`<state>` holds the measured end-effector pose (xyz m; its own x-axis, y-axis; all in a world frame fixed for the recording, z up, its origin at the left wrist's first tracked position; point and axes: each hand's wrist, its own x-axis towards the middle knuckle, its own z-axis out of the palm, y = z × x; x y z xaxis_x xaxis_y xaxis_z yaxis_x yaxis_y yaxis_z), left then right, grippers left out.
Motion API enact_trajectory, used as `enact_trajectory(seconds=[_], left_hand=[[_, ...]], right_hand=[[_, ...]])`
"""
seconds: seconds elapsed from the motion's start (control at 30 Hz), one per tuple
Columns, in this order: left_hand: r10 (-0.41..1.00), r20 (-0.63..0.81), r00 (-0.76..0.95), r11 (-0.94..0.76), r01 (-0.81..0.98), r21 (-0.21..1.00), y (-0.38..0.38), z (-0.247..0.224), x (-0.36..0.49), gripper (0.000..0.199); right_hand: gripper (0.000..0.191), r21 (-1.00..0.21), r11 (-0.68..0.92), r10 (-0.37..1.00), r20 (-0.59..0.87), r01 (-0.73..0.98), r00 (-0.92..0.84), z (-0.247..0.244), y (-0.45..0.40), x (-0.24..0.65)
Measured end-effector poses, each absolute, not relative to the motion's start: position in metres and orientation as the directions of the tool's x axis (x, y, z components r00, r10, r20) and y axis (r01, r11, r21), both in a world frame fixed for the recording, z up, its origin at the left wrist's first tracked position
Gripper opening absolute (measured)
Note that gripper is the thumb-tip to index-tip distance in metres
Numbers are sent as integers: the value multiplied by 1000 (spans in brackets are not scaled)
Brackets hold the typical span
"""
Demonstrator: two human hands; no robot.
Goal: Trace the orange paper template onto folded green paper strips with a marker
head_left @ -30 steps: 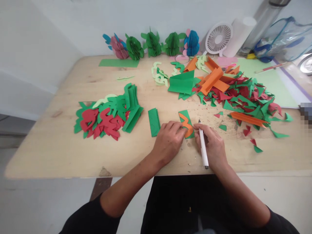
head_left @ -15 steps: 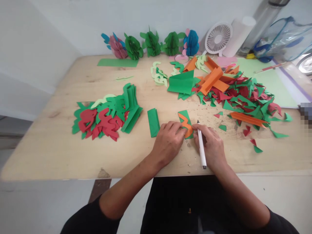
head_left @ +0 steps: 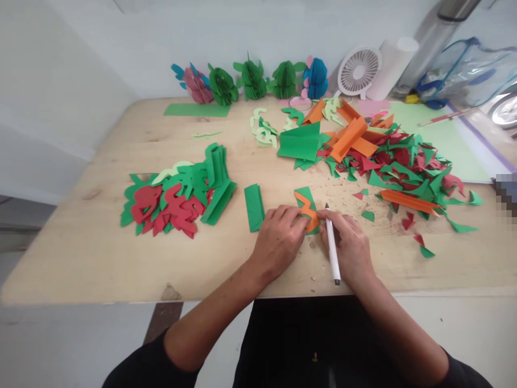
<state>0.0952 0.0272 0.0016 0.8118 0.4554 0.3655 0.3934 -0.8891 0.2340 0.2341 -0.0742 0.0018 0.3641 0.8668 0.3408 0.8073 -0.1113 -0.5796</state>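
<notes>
An orange wavy paper cutout [head_left: 310, 213] lies on a green paper piece [head_left: 304, 193] near the table's front edge. My left hand [head_left: 281, 237] rests at the left side of both papers, its bent fingertips on them. From the right, my right hand [head_left: 350, 245] touches the cutout's edge with its fingertips and holds a white marker [head_left: 333, 249], dark tip pointing away from me. A folded green strip [head_left: 254, 207] lies just left of my left hand.
Red and green cutouts [head_left: 177, 205] are piled at left. Scraps [head_left: 416, 172] cover the right side. Folded orange paper [head_left: 348, 139] and green paper [head_left: 299, 143] lie behind. Honeycomb paper figures [head_left: 252, 80] and a fan [head_left: 359, 73] stand along the wall.
The view has shifted slightly, so the table sits a little lower in it. Both hands, the papers and the marker keep nearly the same places relative to each other.
</notes>
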Motion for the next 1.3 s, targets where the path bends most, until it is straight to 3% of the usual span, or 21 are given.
enact_trajectory(seconds=[1.3], left_hand=[[498,317,807,-851,385,356,25,6,89,21]], right_hand=[[21,-528,-68,853,409,847,324,-1,-74,234]])
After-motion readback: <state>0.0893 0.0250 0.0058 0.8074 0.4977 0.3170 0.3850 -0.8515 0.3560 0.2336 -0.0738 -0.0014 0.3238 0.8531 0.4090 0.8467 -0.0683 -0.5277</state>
